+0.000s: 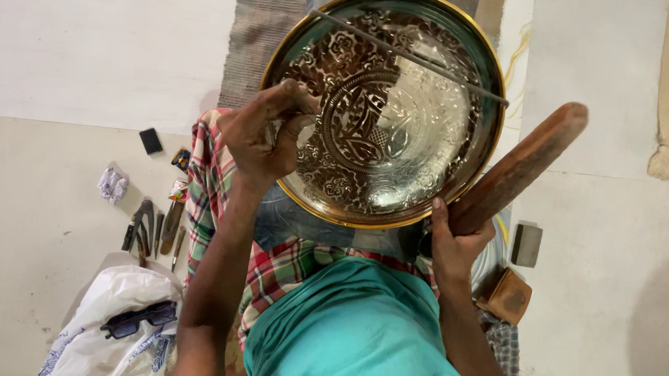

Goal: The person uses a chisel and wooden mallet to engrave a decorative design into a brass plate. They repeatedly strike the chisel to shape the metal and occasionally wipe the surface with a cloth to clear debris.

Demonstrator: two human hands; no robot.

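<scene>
Seen from above your lap: to your left on the pale floor lie a small black rectangular block [151, 140], a crumpled scrap of whitish paper [113, 184], two small colourful packets [180, 174] just beside the checked cloth [207, 181], and a cluster of dark hand tools [151, 230]; nearer you, a white plastic bag [115, 306] with blue print carries a pair of dark glasses [138, 320]. To your right sit a grey rectangular block [527, 245] and a small brown box [507, 296]. The round metal plate [399, 115] rests tilted over your knees at the top centre, its rim golden, its shiny face covered with engraved floral scrolls around a central ringed medallion; a thin straight rod [410, 56] crosses its upper part. Your left hand [265, 135] is closed over the plate's left edge, fingers curled tight around a small tool that you cannot make out. Your right hand [455, 244] grips the lower end of a long wooden mallet [522, 166], which slants up beside the plate's right rim
</scene>
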